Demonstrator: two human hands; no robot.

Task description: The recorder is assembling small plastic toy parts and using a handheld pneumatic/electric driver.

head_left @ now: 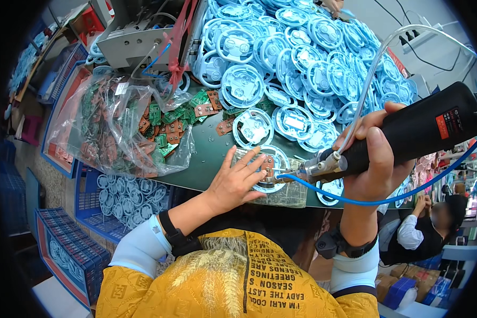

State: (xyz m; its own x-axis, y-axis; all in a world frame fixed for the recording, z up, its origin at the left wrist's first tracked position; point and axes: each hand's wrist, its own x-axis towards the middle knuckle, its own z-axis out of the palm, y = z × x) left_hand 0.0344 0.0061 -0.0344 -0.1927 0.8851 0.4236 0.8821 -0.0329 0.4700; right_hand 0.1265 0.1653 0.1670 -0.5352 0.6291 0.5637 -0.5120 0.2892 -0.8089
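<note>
My right hand [379, 153] is wrapped round a black electric screwdriver [424, 124] with a metal nose, held aslant. Its tip meets a small brown circuit board [267, 168] seated in a round light-blue plastic part [282, 153]. Fingers stretched out, my left hand [236, 180] lies on the edge of that part and beside the board. Under the part is a block wrapped in clear tape [289, 197]. Another light-blue round part [253, 127] lies just beyond it. A blue hose [365, 203] and a clear tube [373, 69] run to the screwdriver.
A big heap of light-blue round parts [302, 58] covers the back of the green table [206, 153]. At left lies a clear bag of circuit boards [116, 122], near a grey metal machine [130, 47]. Blue crates [98, 212] stand below. Another person [429, 228] sits at right.
</note>
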